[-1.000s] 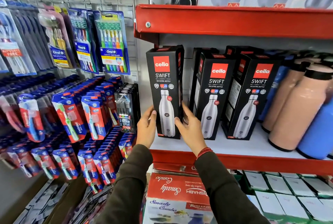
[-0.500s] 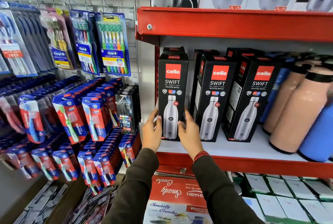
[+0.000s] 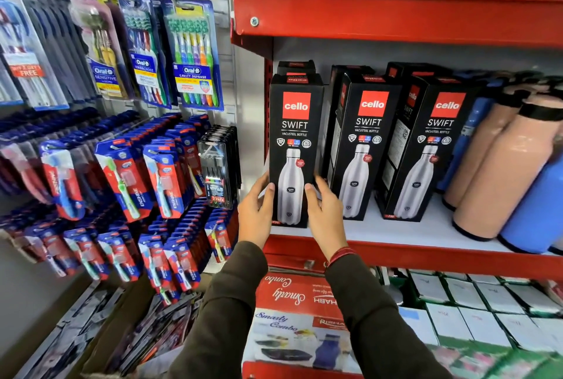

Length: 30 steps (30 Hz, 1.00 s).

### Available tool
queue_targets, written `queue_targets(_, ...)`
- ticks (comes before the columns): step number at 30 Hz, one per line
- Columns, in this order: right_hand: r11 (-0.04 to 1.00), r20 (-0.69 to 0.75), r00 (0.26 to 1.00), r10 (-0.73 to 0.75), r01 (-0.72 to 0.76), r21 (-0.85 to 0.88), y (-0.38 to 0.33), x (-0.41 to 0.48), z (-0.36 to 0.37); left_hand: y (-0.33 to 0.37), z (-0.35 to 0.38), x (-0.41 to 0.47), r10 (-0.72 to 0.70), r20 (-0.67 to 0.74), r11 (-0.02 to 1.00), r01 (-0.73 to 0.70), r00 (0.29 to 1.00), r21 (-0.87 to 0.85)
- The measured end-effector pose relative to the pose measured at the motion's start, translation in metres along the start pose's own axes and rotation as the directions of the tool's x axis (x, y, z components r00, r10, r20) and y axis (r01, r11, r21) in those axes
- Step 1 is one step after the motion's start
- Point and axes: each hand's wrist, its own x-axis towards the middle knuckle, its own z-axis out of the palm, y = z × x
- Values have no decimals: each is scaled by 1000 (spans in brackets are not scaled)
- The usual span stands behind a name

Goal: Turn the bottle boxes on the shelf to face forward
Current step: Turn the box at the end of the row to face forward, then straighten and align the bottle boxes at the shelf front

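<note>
Three black Cello Swift bottle boxes stand in a row on the white shelf (image 3: 396, 232) with the red front edge. The leftmost box (image 3: 294, 122) faces straight forward at the shelf's left end. My left hand (image 3: 256, 211) grips its lower left side and my right hand (image 3: 324, 211) grips its lower right side. The middle box (image 3: 365, 141) and the right box (image 3: 432, 147) stand turned slightly, each showing its front and a side panel. More black boxes stand behind them, mostly hidden.
Beige bottles (image 3: 499, 171) and a blue bottle (image 3: 536, 208) stand at the shelf's right. A red shelf (image 3: 396, 16) with Modware boxes hangs overhead. Toothbrush packs (image 3: 192, 55) hang on the wall rack to the left. Boxed goods (image 3: 298, 317) fill the space below.
Both hands have slid the leftmost box back onto the shelf and squared it, so it now sits in line with the other two boxes and faces forward.
</note>
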Motion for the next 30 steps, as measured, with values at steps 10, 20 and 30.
queue_targets(10,998,-34,999,-15,17,53,-10,-30,-14,13,-8,-32,-25,-23,1000,25,999,-13)
queue_targets(20,999,-23,1000,-19,20,39,-17,-39,-22,17,-6,-41,-9,-66,1000,11,998,27)
queue_targets(30,993,-263,964,-48,73,89,-11,-24,-72,44,35,-65,287,-406,956,-234,867,176)
